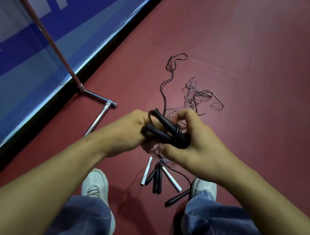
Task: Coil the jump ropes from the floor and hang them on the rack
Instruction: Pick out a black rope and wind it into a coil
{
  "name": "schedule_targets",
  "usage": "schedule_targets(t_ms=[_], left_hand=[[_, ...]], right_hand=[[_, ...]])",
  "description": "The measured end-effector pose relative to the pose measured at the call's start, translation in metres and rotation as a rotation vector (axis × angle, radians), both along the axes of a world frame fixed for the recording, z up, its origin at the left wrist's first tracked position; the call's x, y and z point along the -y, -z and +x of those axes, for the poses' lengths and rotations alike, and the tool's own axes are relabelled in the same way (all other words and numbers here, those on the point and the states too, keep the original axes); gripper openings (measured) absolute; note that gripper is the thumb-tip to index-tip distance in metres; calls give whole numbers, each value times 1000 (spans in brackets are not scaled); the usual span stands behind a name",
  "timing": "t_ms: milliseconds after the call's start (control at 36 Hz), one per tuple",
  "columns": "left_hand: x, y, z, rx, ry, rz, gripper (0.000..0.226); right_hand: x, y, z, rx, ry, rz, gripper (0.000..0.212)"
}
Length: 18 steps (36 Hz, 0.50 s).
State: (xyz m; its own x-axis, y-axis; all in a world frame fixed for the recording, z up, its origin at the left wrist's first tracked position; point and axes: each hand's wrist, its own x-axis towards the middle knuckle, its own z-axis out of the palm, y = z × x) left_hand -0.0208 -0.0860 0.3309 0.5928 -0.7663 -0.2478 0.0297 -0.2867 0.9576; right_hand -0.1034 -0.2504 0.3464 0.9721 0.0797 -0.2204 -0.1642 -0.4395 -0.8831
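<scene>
The banner's (12,45) white shapes are cut off; I can read nothing. The rack (44,32) stands to my left, and the loose ropes (198,95) lie on the floor ahead. My left hand (129,128) and right hand (196,142) both grip a black coil (168,130). The wrap looks nearly done, so hanging comes next.

Black jump rope (175,137), wound round its handles (162,120), held up centre; loose ropes (197,97) tangled on the floor (264,62) beyond; chrome rack (99,115) left.

Dark red floor (256,51); black jump rope (166,132). At 6 o'clock: white handles (147,171), black handles (157,178). At 10 o'clock: banner (22,42) blue, white blocks.
</scene>
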Motion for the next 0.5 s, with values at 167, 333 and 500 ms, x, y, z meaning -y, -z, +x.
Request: schedule_targets(t_ms=[167,333,500], left_hand=[[7,10,-10,-26,-28,51,18],[7,8,-5,81,-9,100,27],[3,0,-4,93,92,41,40]], right_hand=[[7,0,2,16,80,203,35],[15,5,6,68,118,-15,37],[23,5,10,80,118,-40,32]])
